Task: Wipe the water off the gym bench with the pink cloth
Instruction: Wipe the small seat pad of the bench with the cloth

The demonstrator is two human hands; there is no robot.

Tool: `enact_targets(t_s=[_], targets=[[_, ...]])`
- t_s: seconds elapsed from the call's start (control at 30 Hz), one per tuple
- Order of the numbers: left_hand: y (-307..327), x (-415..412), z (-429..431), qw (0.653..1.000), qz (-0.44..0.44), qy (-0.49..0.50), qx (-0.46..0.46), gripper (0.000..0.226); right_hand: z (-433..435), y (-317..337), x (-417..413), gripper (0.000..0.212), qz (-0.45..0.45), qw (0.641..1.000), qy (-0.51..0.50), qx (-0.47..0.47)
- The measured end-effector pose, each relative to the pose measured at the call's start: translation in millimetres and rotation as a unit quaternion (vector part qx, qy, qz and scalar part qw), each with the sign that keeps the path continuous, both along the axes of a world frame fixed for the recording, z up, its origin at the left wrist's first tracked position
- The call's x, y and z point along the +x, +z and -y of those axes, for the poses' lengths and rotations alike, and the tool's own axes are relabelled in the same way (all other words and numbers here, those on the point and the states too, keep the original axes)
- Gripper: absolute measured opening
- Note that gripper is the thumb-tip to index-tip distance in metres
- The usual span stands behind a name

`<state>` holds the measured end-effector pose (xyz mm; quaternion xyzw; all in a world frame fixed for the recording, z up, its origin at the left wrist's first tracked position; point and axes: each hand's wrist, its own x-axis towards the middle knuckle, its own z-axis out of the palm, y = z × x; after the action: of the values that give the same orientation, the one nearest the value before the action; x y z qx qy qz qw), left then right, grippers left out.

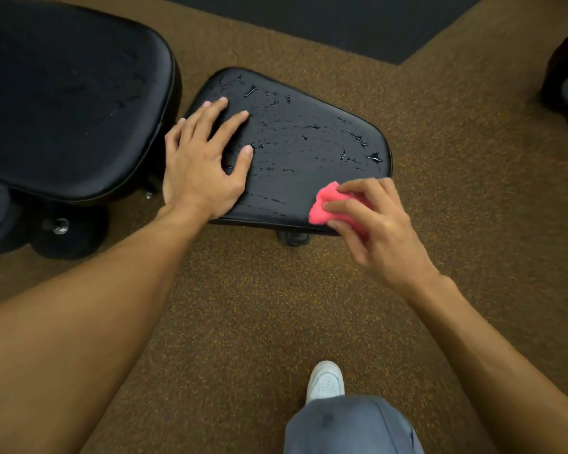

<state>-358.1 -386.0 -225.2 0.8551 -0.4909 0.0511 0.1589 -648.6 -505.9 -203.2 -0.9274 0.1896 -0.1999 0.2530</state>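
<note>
Right hand [371,221] grips the bunched pink cloth [325,208] at the near-right corner of the seat pad [302,149]. Water droplets [358,139] lie up and left of the cloth, w/ the pad's long axis running toward the far left. Left hand [204,162] rests flat, fingers spread, on the pad's left end. Cloth-to-pad contact prob. but unclear.

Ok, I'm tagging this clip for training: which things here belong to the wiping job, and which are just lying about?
In the job: pink cloth, gripped by the right hand; small bench pad with water drops; left hand resting flat on it; possibly the larger pad, faintly marked.
Just about: white shoe; speckled floor; dark object at the right edge.
</note>
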Motion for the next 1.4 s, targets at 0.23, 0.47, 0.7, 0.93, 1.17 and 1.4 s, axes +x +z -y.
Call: enact_targets(t_s=[0.23, 0.47, 0.7, 0.93, 1.17, 1.4], targets=[[-5.1, 4.3, 1.4, 0.999, 0.013, 0.001, -0.032, 0.053, 1.3, -1.5, 39.4, 0.019, 0.006, 0.999, 0.009, -0.049], [-4.1, 6.7, 6.2, 1.000, 0.005, 0.003, -0.014, 0.057, 9.7, -10.0, 6.8, 0.020, 0.025, 0.994, 0.080, -0.066], [-10.2, 11.2, 8.5, 1.000, 0.012, 0.006, -0.003, 0.062, 2.3, -5.4, 35.0, 0.021, 0.026, 0.996, -0.019, -0.081], [-4.8, 19.0, 14.5, 1.000, 0.002, 0.013, 0.022, 0.064, -14.0, -6.1, 19.4, 0.019, 0.019, 0.994, 0.054, -0.088], [6.6, -1.3, 32.2, 0.999, -0.007, 0.039, 0.016, 0.062, -6.0, -2.0, 14.0, 0.018, 0.032, 0.994, -0.057, -0.084], [7.7, -0.3, 40.7, 0.998, -0.048, 0.040, 0.026, 0.067, -24.9, -4.7, 14.6, 0.017, 0.006, 0.992, 0.083, -0.099]])
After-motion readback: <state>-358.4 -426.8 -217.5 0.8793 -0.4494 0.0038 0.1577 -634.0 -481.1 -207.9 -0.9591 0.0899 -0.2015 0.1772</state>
